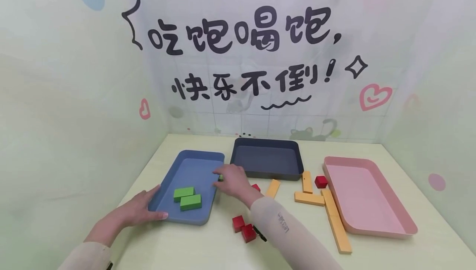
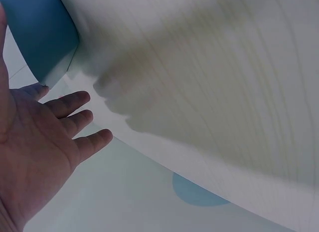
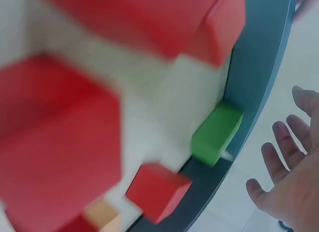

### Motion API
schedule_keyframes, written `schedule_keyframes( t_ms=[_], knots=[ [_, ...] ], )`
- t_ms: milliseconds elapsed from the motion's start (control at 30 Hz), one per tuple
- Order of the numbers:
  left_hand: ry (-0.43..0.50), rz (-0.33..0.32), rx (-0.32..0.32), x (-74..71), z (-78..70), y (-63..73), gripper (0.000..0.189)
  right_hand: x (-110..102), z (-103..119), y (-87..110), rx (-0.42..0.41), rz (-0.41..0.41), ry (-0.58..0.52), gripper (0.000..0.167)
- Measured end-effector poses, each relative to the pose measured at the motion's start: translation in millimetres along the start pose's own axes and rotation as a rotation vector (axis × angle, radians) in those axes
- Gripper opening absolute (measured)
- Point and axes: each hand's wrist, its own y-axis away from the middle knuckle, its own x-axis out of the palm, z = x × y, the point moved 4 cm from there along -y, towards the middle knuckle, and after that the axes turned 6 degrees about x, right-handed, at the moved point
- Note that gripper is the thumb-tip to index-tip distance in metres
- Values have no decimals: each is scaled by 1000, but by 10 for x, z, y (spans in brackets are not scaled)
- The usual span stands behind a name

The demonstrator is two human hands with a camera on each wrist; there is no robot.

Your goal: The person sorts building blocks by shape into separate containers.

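My left hand (image 1: 139, 209) rests at the near left corner of a blue tray (image 1: 198, 169), with the thumb along the front and the fingers by the left wall. The left wrist view shows those fingers spread beside the tray's corner (image 2: 47, 37). Two green blocks (image 1: 191, 202) lie in the tray. Over its right rim reaches my right hand (image 1: 233, 180), fingers extended and holding nothing that I can see. A third green block (image 3: 218, 132) sits outside, between the blue tray and the dark navy tray (image 1: 265, 160); in the head view that hand mostly covers it.
Two red cubes (image 1: 243, 228) lie under the right forearm, and another red cube (image 1: 321, 181) stands by the pink tray (image 1: 368, 195). Several yellow-orange planks (image 1: 309, 198) lie between the navy and pink trays. A patterned sheet (image 1: 238, 63) hangs behind the table.
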Motion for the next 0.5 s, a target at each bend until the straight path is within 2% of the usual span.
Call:
schedule_keyframes(
  t_ms=[267, 500],
  knots=[
    [-11, -2, 3, -4, 22, -9, 107, -80, -426, 39, 140, -31, -76, 38],
    [-5, -10, 3, 1, 41, -7, 106, -118, -580, 94, 221, -21, -72, 39]
  ],
)
